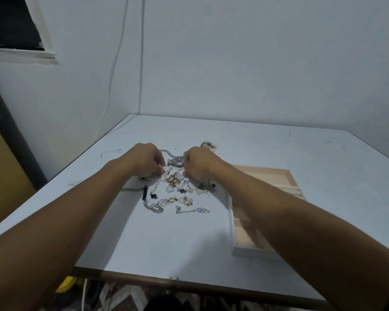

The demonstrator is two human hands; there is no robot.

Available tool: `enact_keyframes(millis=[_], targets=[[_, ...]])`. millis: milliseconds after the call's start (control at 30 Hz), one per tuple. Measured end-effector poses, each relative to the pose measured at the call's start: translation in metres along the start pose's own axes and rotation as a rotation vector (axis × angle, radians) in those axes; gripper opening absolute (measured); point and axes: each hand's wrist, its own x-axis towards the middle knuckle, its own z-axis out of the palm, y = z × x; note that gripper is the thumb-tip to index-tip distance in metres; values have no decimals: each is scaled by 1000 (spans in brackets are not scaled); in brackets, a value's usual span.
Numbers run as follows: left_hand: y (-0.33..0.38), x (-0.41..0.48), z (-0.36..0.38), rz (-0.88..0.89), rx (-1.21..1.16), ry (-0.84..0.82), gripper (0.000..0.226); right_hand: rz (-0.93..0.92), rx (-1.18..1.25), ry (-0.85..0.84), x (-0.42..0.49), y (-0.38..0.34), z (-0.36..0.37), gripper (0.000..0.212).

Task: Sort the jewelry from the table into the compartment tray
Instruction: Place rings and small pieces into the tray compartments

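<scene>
Hands at work: left hand (144, 160) and right hand (199, 163), fingers curled, pinch a white pearl-bead strand (164, 178) above tangled jewelry on the white table (279, 149); the beige-lined white compartment tray (233, 223) sits right, contents unclear.

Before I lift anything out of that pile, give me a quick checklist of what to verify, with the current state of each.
1. Both hands at the pile: ok. The left hand and right hand are curled over the jewelry pile.
2. What each hand grips: cannot tell; the fingertips are hidden among the pearl strand.
3. Pieces free of each other: not ok. Chains and strands overlap in the middle.
4. Watch clear of the hands: not ok, it lies between them.
5. Compartment tray within reach: ok, it lies beside the pile, under the right forearm.
6. Tray compartments free: cannot tell, the forearm covers most.
</scene>
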Motion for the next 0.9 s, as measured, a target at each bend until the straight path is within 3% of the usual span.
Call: enact_keyframes(millis=[133, 333, 667, 800, 900], targets=[[3, 1, -2, -9, -9, -27, 27, -15, -9, -32, -1, -1, 0, 17], [6, 3, -6, -9, 6, -102, 27, -47, -17, -4, -8, 1, -2, 7], [11, 7, -9, -35, -13, -162, 27, -62, 164, 18, -27, 1, -20, 17], [13, 7, -11, -20, -5, -196, 21, -105, 221, 36, -33, 9, -35, 3], [12, 6, -12, -17, -23, -172, 12, -102, 340, 31, -37, 23, -47, 9]])
